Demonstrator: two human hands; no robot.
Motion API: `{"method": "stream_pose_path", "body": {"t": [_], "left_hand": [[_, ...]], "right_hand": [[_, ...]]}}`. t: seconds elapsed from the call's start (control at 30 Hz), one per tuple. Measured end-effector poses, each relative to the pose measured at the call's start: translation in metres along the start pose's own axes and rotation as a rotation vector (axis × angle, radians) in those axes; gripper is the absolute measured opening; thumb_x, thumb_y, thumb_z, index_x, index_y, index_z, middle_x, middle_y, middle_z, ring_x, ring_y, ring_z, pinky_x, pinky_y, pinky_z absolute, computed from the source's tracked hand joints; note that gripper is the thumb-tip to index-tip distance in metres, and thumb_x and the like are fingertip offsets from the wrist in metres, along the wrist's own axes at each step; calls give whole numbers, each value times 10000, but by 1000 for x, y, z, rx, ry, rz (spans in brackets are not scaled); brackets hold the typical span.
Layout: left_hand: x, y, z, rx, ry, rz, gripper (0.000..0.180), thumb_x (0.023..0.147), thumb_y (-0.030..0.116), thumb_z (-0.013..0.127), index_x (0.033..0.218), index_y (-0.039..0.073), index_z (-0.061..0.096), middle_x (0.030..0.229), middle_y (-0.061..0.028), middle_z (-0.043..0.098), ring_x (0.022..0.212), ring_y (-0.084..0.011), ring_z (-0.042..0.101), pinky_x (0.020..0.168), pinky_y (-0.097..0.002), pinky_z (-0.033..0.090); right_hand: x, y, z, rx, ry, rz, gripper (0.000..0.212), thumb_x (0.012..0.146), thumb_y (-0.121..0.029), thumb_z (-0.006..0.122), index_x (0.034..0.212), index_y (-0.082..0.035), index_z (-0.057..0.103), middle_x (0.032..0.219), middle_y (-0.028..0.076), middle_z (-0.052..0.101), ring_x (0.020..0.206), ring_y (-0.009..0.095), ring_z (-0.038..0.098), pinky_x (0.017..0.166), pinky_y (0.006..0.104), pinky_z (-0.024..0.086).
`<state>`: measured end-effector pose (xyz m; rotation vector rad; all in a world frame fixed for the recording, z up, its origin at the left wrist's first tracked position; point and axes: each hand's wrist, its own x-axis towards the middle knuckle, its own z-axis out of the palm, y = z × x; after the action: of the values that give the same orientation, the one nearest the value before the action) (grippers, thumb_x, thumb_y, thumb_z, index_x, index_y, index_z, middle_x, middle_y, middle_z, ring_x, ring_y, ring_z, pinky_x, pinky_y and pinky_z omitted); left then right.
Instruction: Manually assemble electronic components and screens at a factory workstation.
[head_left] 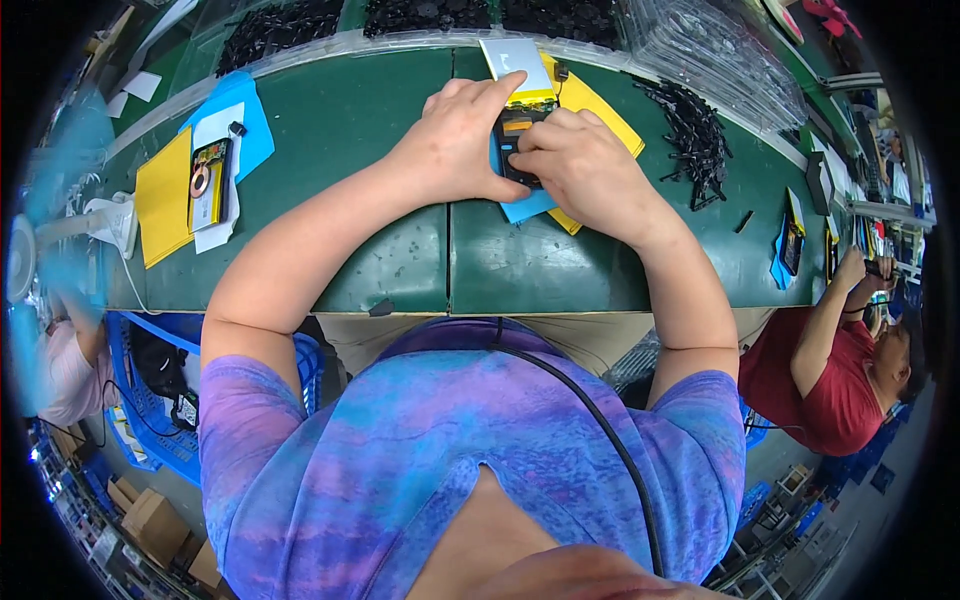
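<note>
Black device | left hand — spread wide, holding | right hand — curled, touching

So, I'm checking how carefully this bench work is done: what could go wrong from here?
The silver panel sticks out beyond the black device; if the left grip slipped, it might shift. The right grip is close over what look like exposed inner parts, so pressing hard might damage them. The yellow sheet and blue sheet underneath might slide, moving the device.
</note>
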<state>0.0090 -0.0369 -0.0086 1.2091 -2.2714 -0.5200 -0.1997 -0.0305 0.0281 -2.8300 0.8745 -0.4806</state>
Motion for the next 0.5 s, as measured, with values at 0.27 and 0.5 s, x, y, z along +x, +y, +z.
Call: {"method": "stream_pose_path", "body": {"t": [0.27,0.5], "left_hand": [[5,-1,-8,-37,-62,-45,1121,552,337,891,1494,61,351,1292,-226,563,1238,-393,493,1068,-459,424],[6,-1,-13,-64,-59,-34,1113,534,354,886,1476,40,380,1275,-235,574,1207,-399,512,1051,-456,438]], "right_hand": [[-4,4,-14,-9,-63,-103,277,756,-106,673,1025,-93,737,1056,3,672,1030,186,581,898,345,418],[-6,-6,-15,14,-88,-82,302,738,-125,723,1031,-59,691,1070,14,656,1078,195,582,950,362,413]]}}
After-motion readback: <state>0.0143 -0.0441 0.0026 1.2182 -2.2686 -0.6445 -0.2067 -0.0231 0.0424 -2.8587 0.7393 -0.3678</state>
